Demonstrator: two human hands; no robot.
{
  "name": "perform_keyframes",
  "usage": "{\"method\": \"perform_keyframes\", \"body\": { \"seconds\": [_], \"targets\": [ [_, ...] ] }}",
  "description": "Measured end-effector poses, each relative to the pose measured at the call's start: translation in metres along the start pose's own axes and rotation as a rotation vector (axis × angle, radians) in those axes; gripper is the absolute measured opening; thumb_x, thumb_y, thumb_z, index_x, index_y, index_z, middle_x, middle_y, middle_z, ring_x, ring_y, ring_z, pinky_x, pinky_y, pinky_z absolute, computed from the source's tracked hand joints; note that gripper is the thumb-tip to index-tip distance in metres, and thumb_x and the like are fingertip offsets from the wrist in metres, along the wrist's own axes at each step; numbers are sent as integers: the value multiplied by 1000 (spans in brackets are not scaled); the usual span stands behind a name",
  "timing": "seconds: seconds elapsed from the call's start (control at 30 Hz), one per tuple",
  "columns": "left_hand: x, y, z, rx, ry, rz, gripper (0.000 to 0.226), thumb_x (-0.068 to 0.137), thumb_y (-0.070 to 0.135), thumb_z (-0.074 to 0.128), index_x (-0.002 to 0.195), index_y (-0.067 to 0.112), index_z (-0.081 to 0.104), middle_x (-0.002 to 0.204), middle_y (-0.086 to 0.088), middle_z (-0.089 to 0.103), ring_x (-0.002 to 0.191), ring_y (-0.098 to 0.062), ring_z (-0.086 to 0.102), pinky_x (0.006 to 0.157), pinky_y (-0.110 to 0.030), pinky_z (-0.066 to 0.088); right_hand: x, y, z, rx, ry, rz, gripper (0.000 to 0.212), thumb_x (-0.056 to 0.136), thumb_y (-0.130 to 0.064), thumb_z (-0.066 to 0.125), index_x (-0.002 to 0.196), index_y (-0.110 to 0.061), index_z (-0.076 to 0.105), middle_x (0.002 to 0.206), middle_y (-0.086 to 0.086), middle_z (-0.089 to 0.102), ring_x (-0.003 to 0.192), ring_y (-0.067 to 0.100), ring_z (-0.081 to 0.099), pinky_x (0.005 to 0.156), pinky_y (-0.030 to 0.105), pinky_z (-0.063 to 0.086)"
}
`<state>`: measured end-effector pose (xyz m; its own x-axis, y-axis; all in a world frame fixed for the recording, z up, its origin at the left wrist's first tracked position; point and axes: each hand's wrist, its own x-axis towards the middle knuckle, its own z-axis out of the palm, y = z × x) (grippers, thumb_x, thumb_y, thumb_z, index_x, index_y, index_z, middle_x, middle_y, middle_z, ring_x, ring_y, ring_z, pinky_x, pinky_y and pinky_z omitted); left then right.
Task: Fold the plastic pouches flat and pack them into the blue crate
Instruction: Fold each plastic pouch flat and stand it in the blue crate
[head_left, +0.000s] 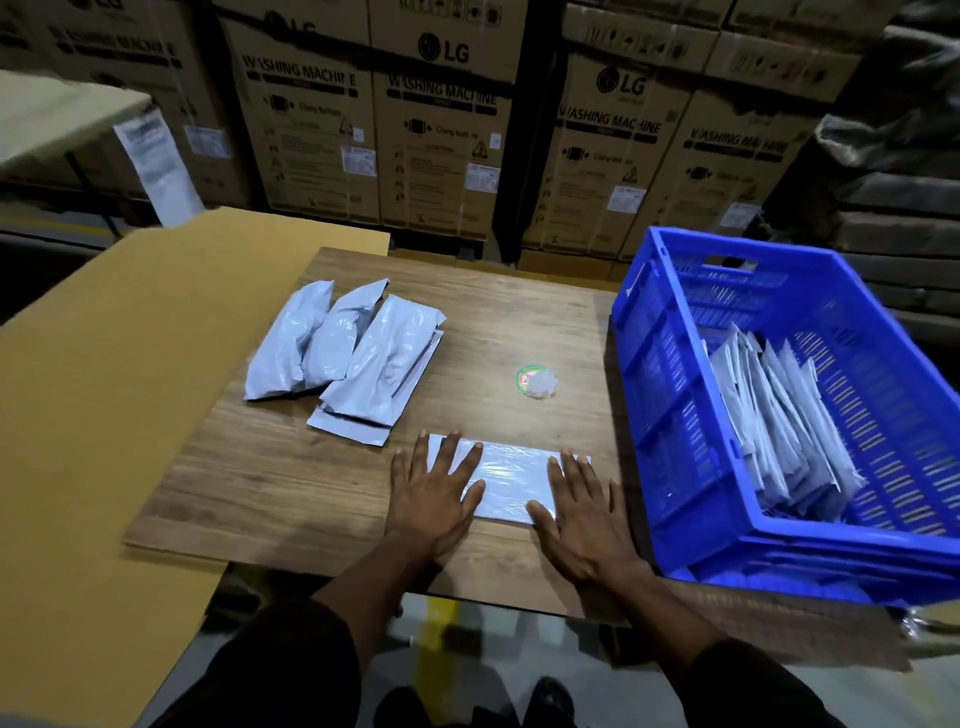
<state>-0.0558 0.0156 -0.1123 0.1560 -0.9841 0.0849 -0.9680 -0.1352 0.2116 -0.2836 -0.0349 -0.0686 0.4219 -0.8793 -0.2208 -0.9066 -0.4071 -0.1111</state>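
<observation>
Under both hands (511, 499), pouch (511, 480) lengthwise left-right.

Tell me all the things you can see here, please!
Flat pouch: one, pale grey, near table edge, under both hands.
Puffy pouches: several, pale grey, piled at table's left.
Packed pouches: many, pale grey, standing in the crate.
Blue crate: one, table's right.
Round sticker roll: one, green and red, mid-table.
Table: one, brown wood.
Cardboard sheet: one, tan, left.
Washing machine boxes: several, brown, behind.
Left hand: flat on pouch.
Right hand: flat on pouch.
</observation>
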Motion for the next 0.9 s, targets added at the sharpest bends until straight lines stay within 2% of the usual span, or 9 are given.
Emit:
{"method": "perform_keyframes", "body": {
  "seconds": [0.13,0.2,0.3,0.4,0.53,0.63,0.7,0.8,0.9],
  "targets": [
    [3,-6,-3,-15,-29,10,61,98,61,19,152,43,41,165,7,31,151,-40,25,112,-65,25,-2,2,-8,-38,-46,-77,87,90,-79,19,158,-32,-7,164,-7,-22,152,18,-19,117,61,-5],
    [6,-15,-6,-36,-61,57,64,97,64,13,155,46,34,168,10,22,155,-36,17,114,-66,18,-4,4,-10,-91,40,-189,85,92,-75,29,160,-30,6,168,0,-5,154,27,-1,117,64,4],
    [12,-23,-14,-88,-135,88,67,94,68,4,156,51,23,169,16,10,157,-30,3,117,-67,7,-3,4,-10,-213,169,-419,60,95,-56,44,148,-26,40,163,7,26,148,34,26,113,65,25],
    [12,-25,-19,-74,-182,105,75,89,75,1,158,50,13,170,16,-2,157,-28,-7,118,-65,0,1,-3,-7,-182,223,-526,34,91,-35,54,121,-21,56,154,11,42,143,36,35,111,54,38],
    [0,-28,-21,141,-1,317,80,88,74,40,150,25,47,163,-4,35,149,-31,32,112,-71,21,-1,-10,-7,-26,303,-491,26,96,-31,42,105,-14,59,142,11,55,136,32,48,100,43,50],
    [-2,-32,-16,172,162,352,50,85,40,73,131,23,64,147,-4,57,139,-30,47,110,-69,28,-5,-15,-12,56,330,-475,30,95,-32,40,109,-13,58,144,9,53,134,31,49,92,46,54],
    [1,-34,-18,151,268,307,41,83,14,68,122,25,67,139,-4,63,136,-30,47,108,-66,32,-6,-16,-11,-25,377,-562,30,95,-31,47,120,-18,58,154,3,44,142,33,41,105,52,45],
    [2,-36,-25,131,322,257,52,77,3,61,122,28,66,139,-3,61,136,-32,45,108,-65,29,-6,-16,-6,-262,422,-822,27,100,-32,52,127,-33,60,157,-11,40,148,35,30,113,64,26],
    [3,-36,-33,87,383,252,56,76,0,52,122,29,65,139,-2,61,137,-32,45,111,-65,23,4,-13,-11,-273,460,-899,21,103,-30,47,103,-31,68,145,-13,54,140,38,43,104,61,42]
  ]
}}
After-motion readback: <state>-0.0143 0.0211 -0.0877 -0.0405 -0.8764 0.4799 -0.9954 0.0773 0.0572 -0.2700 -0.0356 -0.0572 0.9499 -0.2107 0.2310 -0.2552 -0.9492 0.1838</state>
